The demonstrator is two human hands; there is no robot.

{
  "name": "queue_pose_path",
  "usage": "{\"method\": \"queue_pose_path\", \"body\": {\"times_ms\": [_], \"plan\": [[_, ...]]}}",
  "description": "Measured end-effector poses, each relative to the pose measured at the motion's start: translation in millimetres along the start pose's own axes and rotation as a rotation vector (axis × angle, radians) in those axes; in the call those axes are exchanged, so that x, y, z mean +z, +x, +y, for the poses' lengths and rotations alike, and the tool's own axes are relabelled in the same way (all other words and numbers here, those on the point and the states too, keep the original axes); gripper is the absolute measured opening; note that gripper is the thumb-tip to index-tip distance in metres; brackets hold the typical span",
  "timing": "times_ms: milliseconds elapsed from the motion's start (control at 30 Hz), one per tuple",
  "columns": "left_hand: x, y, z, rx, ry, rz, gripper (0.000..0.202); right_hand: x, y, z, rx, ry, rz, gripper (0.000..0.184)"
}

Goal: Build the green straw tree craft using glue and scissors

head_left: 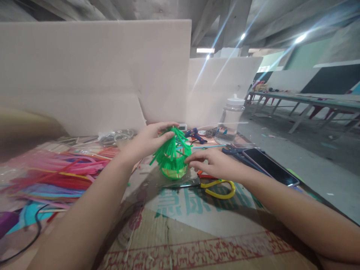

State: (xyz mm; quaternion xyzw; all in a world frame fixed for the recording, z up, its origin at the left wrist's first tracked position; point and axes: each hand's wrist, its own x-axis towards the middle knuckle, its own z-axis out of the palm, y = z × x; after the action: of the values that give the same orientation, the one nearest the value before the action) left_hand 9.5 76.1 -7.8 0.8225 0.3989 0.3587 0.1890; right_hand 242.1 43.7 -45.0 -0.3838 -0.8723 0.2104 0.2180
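Note:
A green craft tree built from short straw pieces stands on the cardboard-covered table. My left hand curls over its top, fingers pressed on the upper straws. My right hand reaches in from the right, its fingertips pinched against the tree's lower right side. Both forearms stretch forward from the near edge.
Yellow-handled scissors lie just under my right hand. A pile of pink, red and coloured straws fills the left. A phone, a blue glue gun, a clear jar and white partition boards lie beyond.

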Motion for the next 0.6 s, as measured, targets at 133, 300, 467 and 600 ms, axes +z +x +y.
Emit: {"method": "queue_pose_path", "body": {"times_ms": [133, 300, 467, 600], "plan": [[1.7, 1.1, -5.2, 0.027, -0.076, 0.045, 0.045, 1.1, 3.6, 7.5, -0.027, -0.047, 0.107, 0.020], [-27.3, -8.6, -4.9, -0.037, 0.048, 0.173, 0.044, 1.7, 11.5, 33.4, 0.046, -0.104, 0.180, 0.026], [-64.5, -37.5, -20.4, -0.226, 0.431, -0.018, 0.040, -7.2, 16.6, 51.9, 0.109, -0.139, 0.142, 0.027], [-74.3, -61.3, -43.0, -0.358, 0.751, -0.199, 0.031, -17.3, 17.2, 58.5, 0.186, -0.116, 0.130, 0.028]]}}
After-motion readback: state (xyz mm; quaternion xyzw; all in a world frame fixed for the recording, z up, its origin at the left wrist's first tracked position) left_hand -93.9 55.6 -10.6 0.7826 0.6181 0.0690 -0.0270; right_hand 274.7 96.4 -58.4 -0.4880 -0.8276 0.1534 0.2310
